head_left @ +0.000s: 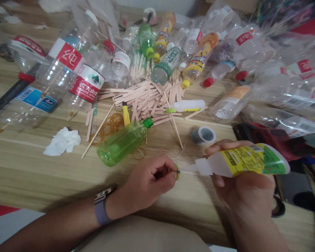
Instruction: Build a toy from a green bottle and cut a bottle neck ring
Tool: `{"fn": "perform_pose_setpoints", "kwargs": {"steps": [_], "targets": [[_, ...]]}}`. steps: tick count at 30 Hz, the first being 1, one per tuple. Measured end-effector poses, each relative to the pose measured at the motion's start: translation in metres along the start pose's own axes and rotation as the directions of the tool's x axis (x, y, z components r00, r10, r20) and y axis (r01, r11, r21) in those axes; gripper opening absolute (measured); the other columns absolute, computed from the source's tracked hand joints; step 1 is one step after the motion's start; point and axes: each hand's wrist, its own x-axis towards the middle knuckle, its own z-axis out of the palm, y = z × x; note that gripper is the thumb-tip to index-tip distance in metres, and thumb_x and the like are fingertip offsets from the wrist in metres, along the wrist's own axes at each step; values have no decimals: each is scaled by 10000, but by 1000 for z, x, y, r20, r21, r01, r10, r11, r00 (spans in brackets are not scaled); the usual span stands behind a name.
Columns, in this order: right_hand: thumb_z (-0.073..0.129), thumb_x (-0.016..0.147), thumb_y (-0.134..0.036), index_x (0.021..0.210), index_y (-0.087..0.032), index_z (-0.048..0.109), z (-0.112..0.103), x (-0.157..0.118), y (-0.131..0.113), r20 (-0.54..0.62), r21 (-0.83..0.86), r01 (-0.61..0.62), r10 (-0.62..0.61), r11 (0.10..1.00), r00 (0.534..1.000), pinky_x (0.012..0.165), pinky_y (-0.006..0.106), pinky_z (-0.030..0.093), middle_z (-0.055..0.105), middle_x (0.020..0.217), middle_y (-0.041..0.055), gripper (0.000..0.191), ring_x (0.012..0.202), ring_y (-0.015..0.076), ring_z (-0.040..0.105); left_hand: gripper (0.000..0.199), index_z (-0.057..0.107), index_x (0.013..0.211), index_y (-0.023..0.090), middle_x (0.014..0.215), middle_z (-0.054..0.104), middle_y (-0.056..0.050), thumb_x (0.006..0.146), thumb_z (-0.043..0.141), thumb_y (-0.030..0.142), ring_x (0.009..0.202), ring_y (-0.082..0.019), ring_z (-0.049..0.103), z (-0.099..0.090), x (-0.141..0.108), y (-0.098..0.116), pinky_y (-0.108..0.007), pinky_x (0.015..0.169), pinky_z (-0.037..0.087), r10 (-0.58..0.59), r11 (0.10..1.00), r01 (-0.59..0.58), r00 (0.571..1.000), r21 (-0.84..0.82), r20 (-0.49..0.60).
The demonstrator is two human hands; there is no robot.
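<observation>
The wood-grained worktop (76, 175) spans the view. At its left stand several clear bottles: one with a red-and-white label (67, 52) bearing the character 纯, one with a red label (90, 84) reading 农夫山 and NONGFU SPRING, and one with a blue label (36, 99), its lettering too blurred to read. A clear bottle at the far right (244, 39) carries another red patch marked 纯. Between these groups spreads a heap of flat wooden sticks (149, 101).

The right hand (241, 189) has its fingers closed around a squeeze bottle (252, 162), held over the near right of the worktop. Its yellow-and-green label is covered in small print that cannot be made out. The long axis runs nearly level across the view, base to the right, white cap and thin nozzle pointing left at the other hand.

The left hand (152, 182) has its grip pinched, thumb against forefinger. Just beyond it a green bottle (123, 141) lies on its side, its cap aimed away and to the right. A spool (203, 135) sits near the right hand.

Between the pinched fingertips is a small green piece (177, 172), right at the nozzle's tip; whether they touch cannot be told.
</observation>
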Motion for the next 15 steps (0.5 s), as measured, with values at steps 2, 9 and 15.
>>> {"fn": "perform_pose_setpoints", "kwargs": {"steps": [2,9,15], "targets": [[891,661,-484,883,-240,795,-7,0,1,72,-5,15,-15,1000,997,240,177,366,787,781,52,343,387,109,534,103,550,780,199,593,448,92,880,571,194,516,-70,394,0,0,0,-208,502,312,-2,1000,2,1000,-8,1],[838,734,-373,961,-279,754,-17,-9,4,101,-163,129,-114,978,988,264,220,415,761,856,53,259,481,158,590,88,553,793,201,597,442,94,878,574,186,521,-71,378,1,0,-2,-202,499,310,-13,999,13,1000,-30,4],[804,688,-661,971,-286,727,-12,-12,7,92,-245,227,-210,943,973,327,251,411,739,813,75,476,743,252,612,91,556,803,205,613,457,92,891,570,184,530,-71,398,0,-2,-4,-206,520,324,-13,1000,13,1000,-13,2]]}}
